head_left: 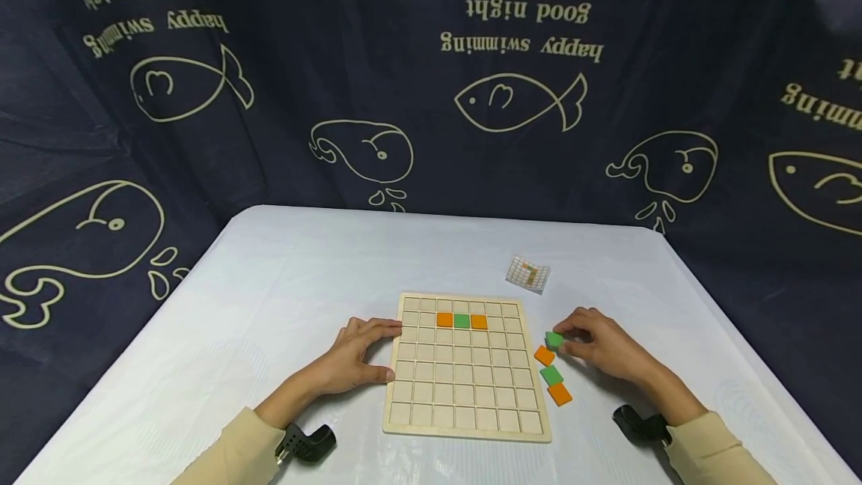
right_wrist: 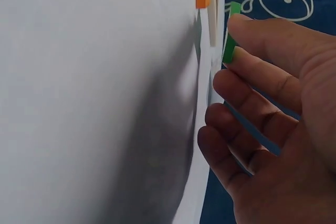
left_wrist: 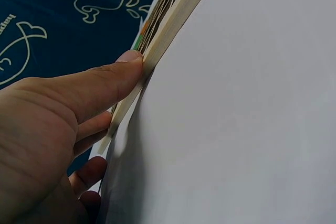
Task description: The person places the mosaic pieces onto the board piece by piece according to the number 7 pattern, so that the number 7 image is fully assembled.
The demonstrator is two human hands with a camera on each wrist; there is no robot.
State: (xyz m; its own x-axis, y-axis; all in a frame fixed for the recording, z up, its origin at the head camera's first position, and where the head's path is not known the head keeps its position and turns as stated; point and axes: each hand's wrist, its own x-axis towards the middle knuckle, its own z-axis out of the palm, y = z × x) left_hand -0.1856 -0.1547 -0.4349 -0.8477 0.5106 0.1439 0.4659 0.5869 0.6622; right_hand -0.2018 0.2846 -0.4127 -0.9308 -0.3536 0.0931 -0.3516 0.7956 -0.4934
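Right hand (head_left: 606,347): pinching a thin green square tile (head_left: 554,340) between thumb and index finger; remaining fingers loosely bent beside it. Right wrist view gives this tile edge-on, thumb at one end and index finger at the other. Whether it touches the table cannot be told.

Left hand (head_left: 352,359): not clenched; thumb and fingertips spread apart, resting against the left edge of a pale wooden square-grid board (head_left: 467,436). Left wrist view confirms thumb tip on the board's edge.

Near the right hand: three loose tiles in a slanting line just beside the board's right edge. Order, far to near: orange square tile (head_left: 544,355), second green square tile (head_left: 551,375), second orange square tile (head_left: 560,394). Held tile is at the far end of this line.

Board: seven columns by seven rows. Second row from far edge carries three tiles side by side, columns three to five: orange tile (head_left: 444,319), green tile (head_left: 461,320), orange tile (head_left: 479,322).

Beyond the board's far right corner: small paper card (head_left: 528,274), printed with a grid and coloured squares, slightly curled.

Support: white-covered table (head_left: 303,260). Behind: dark blue curtain (head_left: 404,36), pale fish and whale outlines, lettering inverted.
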